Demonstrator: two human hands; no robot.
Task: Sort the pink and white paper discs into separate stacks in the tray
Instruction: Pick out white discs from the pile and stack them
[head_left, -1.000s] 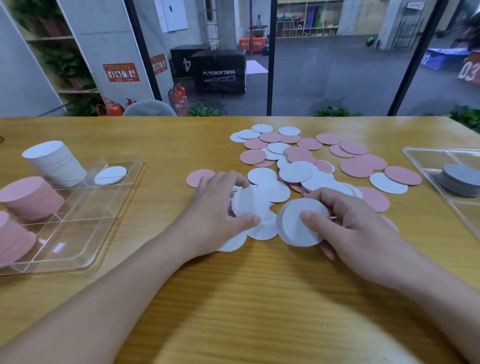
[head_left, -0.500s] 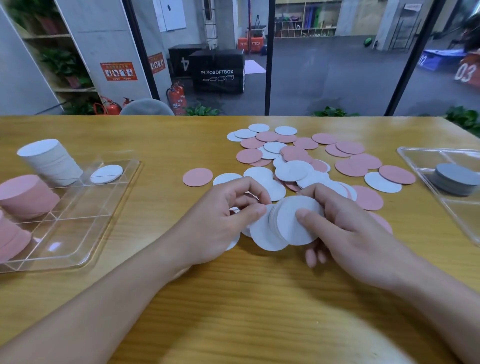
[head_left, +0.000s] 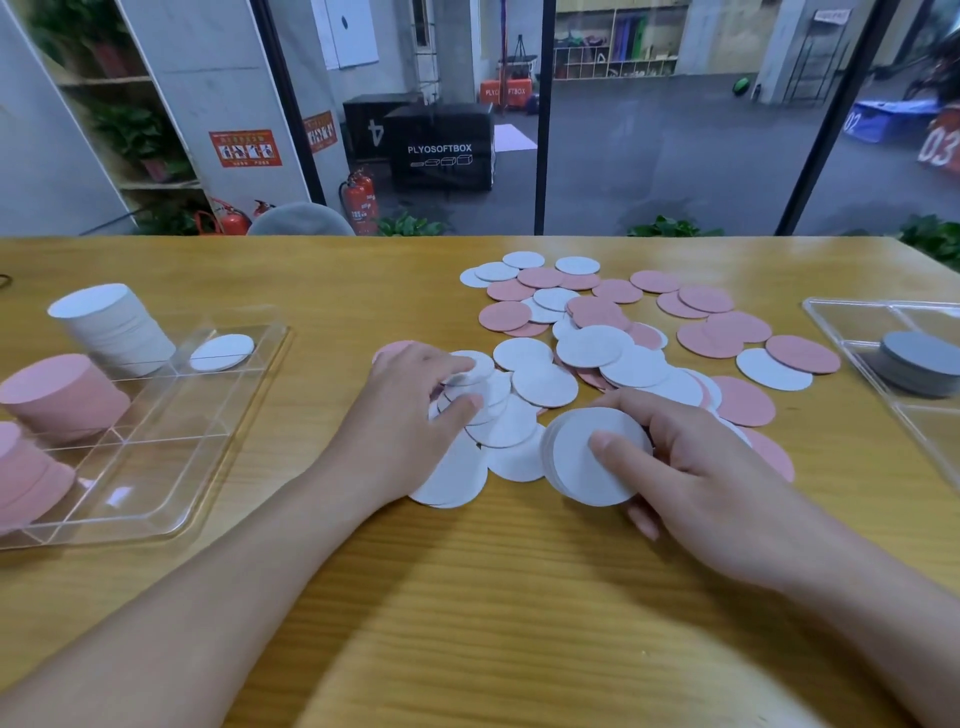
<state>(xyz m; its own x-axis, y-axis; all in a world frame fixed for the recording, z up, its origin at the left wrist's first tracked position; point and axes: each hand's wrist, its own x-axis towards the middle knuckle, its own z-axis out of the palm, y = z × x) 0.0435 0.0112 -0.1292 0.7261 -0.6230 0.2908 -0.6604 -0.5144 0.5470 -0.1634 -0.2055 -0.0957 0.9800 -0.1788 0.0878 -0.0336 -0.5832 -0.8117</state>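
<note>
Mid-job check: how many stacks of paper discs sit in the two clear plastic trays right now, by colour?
Tall white paper disc stack: 1
Pink paper disc stacks: 2
Grey disc stack: 1
Total: 4 stacks; the lone flat white disc is not counted.

I see a wooden table (head_left: 519, 597) with a yellow grained top and a soft sheen. The tray (head_left: 171, 452) is clear glossy plastic that catches glare. The pink discs (head_left: 743, 400) and white discs (head_left: 544, 384) look like matt, smooth paper. The grey stack (head_left: 917, 358) looks matt too.
</note>
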